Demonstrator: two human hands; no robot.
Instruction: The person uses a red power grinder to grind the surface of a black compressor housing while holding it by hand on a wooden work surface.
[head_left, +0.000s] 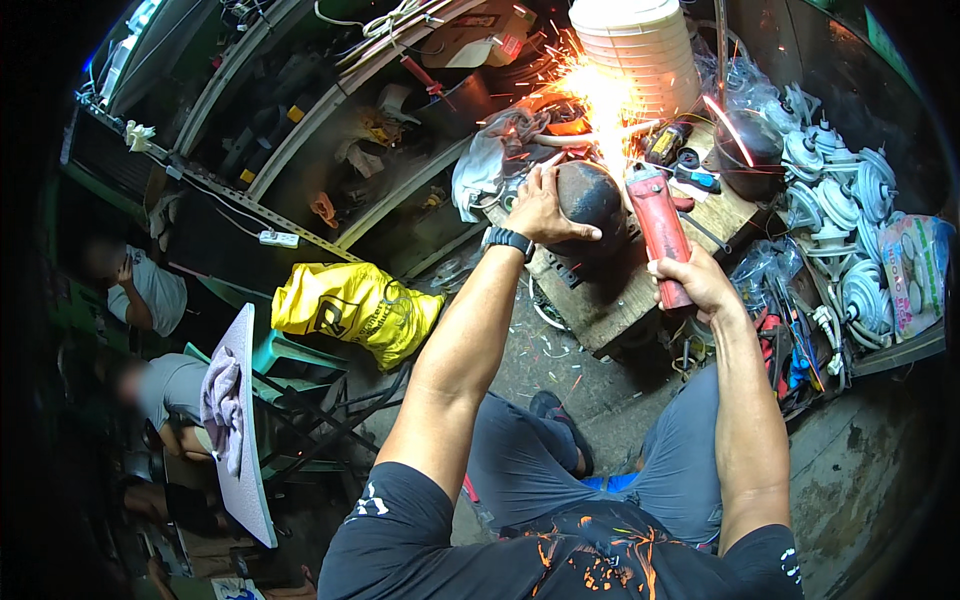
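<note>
My view is clear: the right hand [692,282] is wrapped around a red angle grinder [658,225], while the left hand [545,208] braces a dark rounded metal vessel [588,188] just left of that grip, over a wooden bench [603,318]. Sparks [605,100] fly beyond both, so I judge grinding underway, unfinished; its depth is hidden. Farther left, 1 yellow bag [350,312] bears dark printing.

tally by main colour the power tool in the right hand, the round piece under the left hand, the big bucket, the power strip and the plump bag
Red: 1 (power tool)
Dark: 1 (round piece)
White: 2 (bucket, power strip)
Yellow: 1 (bag)
Total: 5
</note>
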